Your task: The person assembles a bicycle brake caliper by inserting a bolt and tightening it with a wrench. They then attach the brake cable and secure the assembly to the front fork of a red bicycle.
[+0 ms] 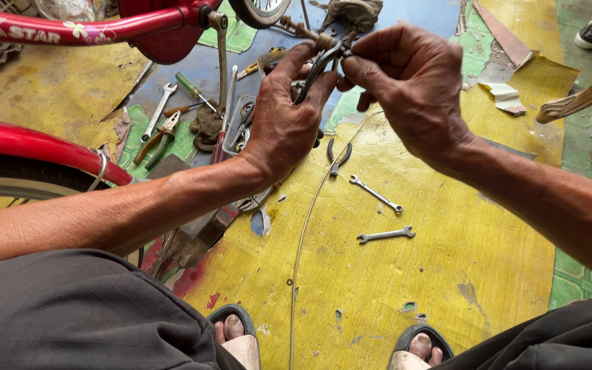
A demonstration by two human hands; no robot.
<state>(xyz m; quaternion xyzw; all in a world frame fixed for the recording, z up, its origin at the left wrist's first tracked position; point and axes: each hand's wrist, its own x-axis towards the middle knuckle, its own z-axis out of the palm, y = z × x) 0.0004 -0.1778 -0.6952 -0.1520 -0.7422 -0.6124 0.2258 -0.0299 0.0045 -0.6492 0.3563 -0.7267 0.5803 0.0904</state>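
Near the top middle of the frame, the left hand point(286, 123) is closed around the dark handles of a pair of pliers point(320, 65), whose nose points up toward the bicycle parts above. The right hand point(412, 85) meets it there, thumb and forefinger pinched together on something small at the pliers' tip; what exactly they pinch is too small to tell. A thin cable point(304, 233) runs from just below the hands down the middle of the frame toward the person's feet, curving gently on the floor. The pliers look like steel, so probably fairly heavy for their size, rigid, and best held well back on the handles, as the left hand has them. The cable seems light, springy and likely to slip or whip about, so a hold close to its end would give most control. The floor point(447, 274) is worn and painted yellow with green and blue patches, chipped in places. On it, in the middle of the frame, lie two small spanners point(385, 235), well apart from the hands, and a second pair of small pliers point(338, 159) just below them. At upper left are more tools point(162, 133) beside a small tray point(236, 127), and a red bicycle frame point(70, 31) with its mudguard point(29, 147) and tyre. Sandalled feet point(238, 339) show at the bottom edge.
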